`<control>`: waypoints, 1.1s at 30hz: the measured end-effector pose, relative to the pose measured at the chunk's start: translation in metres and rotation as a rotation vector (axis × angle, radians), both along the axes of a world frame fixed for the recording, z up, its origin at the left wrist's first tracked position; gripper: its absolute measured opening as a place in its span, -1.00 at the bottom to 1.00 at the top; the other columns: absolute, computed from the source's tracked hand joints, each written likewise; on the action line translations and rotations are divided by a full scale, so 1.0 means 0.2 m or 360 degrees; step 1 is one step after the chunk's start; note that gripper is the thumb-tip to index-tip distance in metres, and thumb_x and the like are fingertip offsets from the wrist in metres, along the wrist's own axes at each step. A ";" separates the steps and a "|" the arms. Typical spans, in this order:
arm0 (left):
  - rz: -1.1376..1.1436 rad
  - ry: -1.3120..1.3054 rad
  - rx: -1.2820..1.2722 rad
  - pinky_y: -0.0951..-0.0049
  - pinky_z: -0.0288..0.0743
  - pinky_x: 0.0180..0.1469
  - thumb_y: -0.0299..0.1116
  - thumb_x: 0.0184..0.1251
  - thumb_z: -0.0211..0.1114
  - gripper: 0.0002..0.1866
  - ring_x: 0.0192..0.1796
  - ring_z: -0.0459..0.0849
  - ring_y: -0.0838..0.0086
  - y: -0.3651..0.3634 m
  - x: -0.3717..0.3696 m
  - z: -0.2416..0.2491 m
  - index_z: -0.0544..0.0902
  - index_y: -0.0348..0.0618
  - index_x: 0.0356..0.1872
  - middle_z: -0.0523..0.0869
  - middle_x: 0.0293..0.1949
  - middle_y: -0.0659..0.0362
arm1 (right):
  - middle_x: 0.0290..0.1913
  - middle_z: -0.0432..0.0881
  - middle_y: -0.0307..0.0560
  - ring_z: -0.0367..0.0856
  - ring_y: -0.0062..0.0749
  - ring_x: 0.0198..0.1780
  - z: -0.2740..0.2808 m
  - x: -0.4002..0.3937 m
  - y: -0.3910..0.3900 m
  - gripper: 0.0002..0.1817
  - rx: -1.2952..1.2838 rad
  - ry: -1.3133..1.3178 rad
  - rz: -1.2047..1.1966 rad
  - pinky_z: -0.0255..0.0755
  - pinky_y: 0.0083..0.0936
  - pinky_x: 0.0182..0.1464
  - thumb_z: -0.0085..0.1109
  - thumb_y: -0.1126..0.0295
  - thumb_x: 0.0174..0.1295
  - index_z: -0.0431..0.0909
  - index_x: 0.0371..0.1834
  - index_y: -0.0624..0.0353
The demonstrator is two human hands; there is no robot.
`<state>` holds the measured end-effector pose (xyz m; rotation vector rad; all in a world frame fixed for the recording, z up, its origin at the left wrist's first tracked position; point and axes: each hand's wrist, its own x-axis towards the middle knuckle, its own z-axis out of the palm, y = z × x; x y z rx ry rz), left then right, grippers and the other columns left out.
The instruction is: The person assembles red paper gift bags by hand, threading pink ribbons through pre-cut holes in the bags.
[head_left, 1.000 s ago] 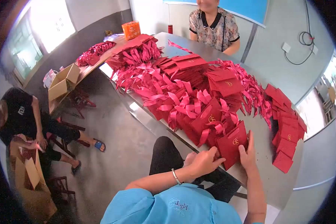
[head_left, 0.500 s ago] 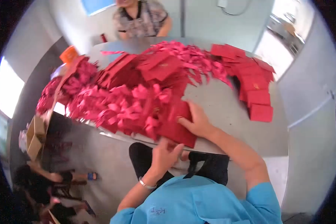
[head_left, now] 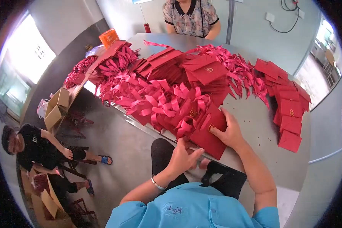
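A red envelope with a gold emblem lies at the front edge of the table, on top of other red pieces. My right hand grips its right side, thumb on the upper face and fingers along the edge. Just below its left corner is my left hand, index finger at a pink ribbon loop and thumb spread apart; its other fingers are partly hidden. To the left, a row of red envelopes with pink ribbons overlaps along the table edge.
Behind are stacked red envelopes and a pile of ribbons. More envelopes overlap at right. A person sits across the table; another person sits at left near cardboard boxes. An orange pack stands far left.
The view has swung, so the table and its contents sit further right in it. My right hand stays on the red envelope, and my left hand remains by its lower left corner.
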<state>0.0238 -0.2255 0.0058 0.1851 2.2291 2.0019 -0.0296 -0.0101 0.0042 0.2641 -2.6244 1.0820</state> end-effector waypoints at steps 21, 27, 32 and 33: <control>0.0107 0.0342 -0.0127 0.32 0.58 -0.16 -0.32 0.08 0.47 -0.46 -0.20 0.72 0.30 0.08 0.00 0.01 0.39 -0.46 -0.07 0.70 -0.23 -0.10 | 0.16 0.48 0.06 0.42 -0.31 0.22 0.00 0.03 0.02 -0.26 -0.0583 -0.0128 0.0132 0.27 -0.41 0.30 0.38 0.41 0.08 0.23 0.32 0.34; 0.0158 0.0481 -0.0614 0.29 0.57 -0.27 -0.32 0.09 0.46 -0.46 -0.32 0.72 0.26 0.06 -0.01 0.00 0.38 -0.52 -0.10 0.70 -0.30 -0.09 | 0.19 0.47 0.01 0.40 -0.33 0.26 -0.02 0.01 0.02 -0.24 -0.0860 -0.0185 0.0252 0.24 -0.41 0.32 0.40 0.40 0.05 0.25 0.32 0.34; 0.0146 0.0242 -0.0069 0.32 0.55 -0.25 -0.28 0.11 0.44 -0.48 -0.31 0.69 0.19 0.02 0.00 0.06 0.42 -0.44 -0.06 0.68 -0.30 -0.07 | 0.34 0.31 0.13 0.26 -0.14 0.38 -0.02 -0.01 -0.01 -0.17 -0.0318 0.0060 0.0246 0.08 -0.32 0.42 0.38 0.32 0.06 0.17 0.39 0.28; 0.0161 0.0248 -0.0066 0.32 0.55 -0.25 -0.28 0.11 0.44 -0.48 -0.31 0.69 0.19 0.00 -0.01 0.04 0.42 -0.44 -0.06 0.68 -0.30 -0.07 | 0.34 0.31 0.13 0.26 -0.14 0.38 -0.02 -0.01 -0.01 -0.17 -0.0315 0.0065 0.0261 0.08 -0.32 0.42 0.38 0.32 0.06 0.17 0.39 0.28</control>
